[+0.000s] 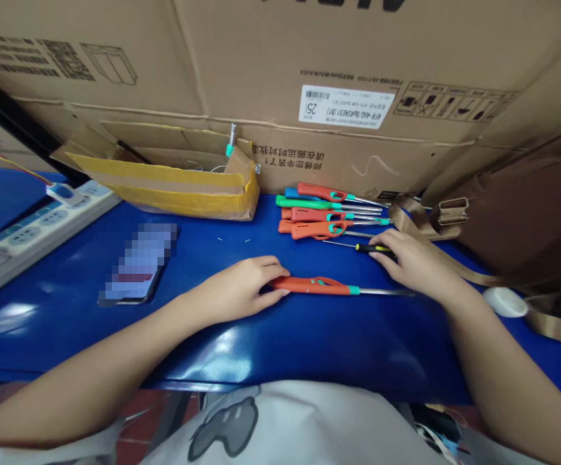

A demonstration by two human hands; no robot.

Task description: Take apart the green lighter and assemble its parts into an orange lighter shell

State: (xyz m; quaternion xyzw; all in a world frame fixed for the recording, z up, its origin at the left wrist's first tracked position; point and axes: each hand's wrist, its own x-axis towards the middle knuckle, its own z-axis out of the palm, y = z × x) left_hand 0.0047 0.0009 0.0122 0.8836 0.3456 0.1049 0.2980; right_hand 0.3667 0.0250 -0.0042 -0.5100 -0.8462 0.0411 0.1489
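Observation:
An orange long-nosed lighter (326, 286) with a teal collar and a metal tube lies flat on the blue table (280, 336). My left hand (242, 287) is closed on its handle end. My right hand (413, 261) rests by the metal tip, its fingers curled over a small screwdriver (365, 247) with a black and yellow handle. Just behind them lies a pile of several more lighters (331, 210), orange, green and blue.
A yellow-taped cardboard tray (178, 184) stands at the back left, under large cardboard boxes (309, 77). A phone (137, 265) lies left of my hand, a white power strip (42, 219) at far left. A brown bag with straps (518, 219) and a white oval object (506, 301) are on the right.

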